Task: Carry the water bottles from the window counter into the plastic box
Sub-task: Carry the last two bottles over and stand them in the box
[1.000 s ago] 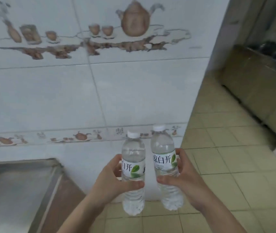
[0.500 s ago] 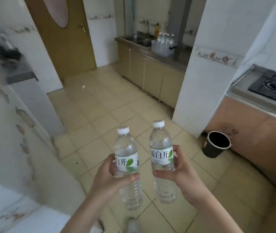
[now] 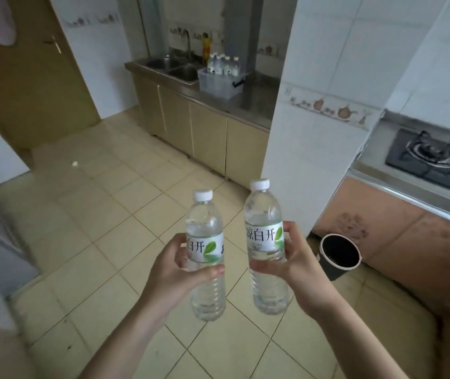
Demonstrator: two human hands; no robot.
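left hand (image 3: 176, 272) grips one water bottle (image 3: 205, 255), right hand (image 3: 291, 265) grips another bottle (image 3: 266, 247), both mid-carry. the plastic box (image 3: 219, 83) on the far worktop (image 3: 254, 105) already holds several; these two remain undelivered.

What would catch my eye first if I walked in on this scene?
Two clear water bottles held upright side by side in the foreground: the left hand grips one bottle, the right hand the other bottle. Across the tiled floor, a plastic box with more bottles stands on the steel counter beside the sink.
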